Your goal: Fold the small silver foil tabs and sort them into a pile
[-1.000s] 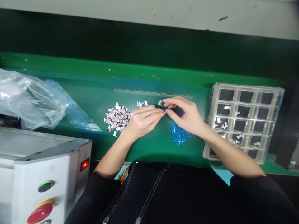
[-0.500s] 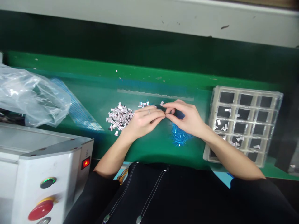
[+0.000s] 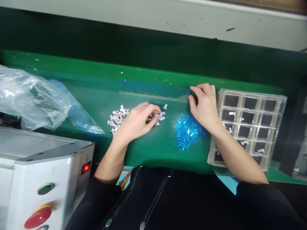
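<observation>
In the head view, the two hands are well apart above a green table (image 3: 144,150). The left hand (image 3: 137,122) is bent over some small white bits (image 3: 161,118) at its three o'clock, with the thumb and first finger close to them; I cannot tell if it has pinched one. A big white pile (image 3: 117,118) lies at its nine o'clock, partly behind the hand, and one loose white bit (image 3: 165,106) lies at its two o'clock. The right hand (image 3: 205,107) is at the right end of a long clear strip (image 3: 148,95), with a gap between its thumb and finger tips. From that hand, a heap of blue bits (image 3: 187,131) is at seven o'clock and a clear box (image 3: 251,93) with little rooms is at four o'clock. To do this well, I think each hand should use just the finger tips and a soft pinch. The bits look thin, so they may bend or stick together. The right thumb should go in gently at the strip's end, and the right wrist should not brush the blue heap.
</observation>
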### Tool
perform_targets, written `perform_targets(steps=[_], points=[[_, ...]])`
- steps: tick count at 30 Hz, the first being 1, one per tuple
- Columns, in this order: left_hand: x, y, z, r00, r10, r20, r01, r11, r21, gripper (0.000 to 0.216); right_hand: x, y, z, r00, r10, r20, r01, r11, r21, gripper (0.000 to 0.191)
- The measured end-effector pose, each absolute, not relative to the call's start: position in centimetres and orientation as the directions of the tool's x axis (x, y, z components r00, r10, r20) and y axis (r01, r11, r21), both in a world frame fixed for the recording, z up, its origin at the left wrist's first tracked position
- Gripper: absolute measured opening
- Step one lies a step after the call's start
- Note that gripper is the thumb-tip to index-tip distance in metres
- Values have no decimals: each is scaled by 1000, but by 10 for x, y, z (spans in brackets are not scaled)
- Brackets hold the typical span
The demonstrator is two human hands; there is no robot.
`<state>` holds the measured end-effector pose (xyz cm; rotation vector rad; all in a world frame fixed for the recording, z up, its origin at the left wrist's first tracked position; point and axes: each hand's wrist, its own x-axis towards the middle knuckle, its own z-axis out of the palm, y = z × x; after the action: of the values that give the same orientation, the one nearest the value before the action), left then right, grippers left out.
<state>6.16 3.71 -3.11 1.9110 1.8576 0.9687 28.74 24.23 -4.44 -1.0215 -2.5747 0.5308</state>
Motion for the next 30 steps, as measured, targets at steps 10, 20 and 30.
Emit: perform_targets(steps=[10, 20, 30], points=[[49, 35, -24, -36, 961, 273, 756, -153, 637, 29, 288, 244, -49, -693, 693, 199, 580, 700, -416, 26], [6, 9, -14, -188, 965, 184, 864, 73, 499, 13, 289, 243, -42, -656, 713, 249, 579, 686, -441, 17], [12, 11, -23, -90, 996, 1, 895, 81, 438, 5, 289, 240, -40, -625, 736, 259, 575, 659, -485, 15]])
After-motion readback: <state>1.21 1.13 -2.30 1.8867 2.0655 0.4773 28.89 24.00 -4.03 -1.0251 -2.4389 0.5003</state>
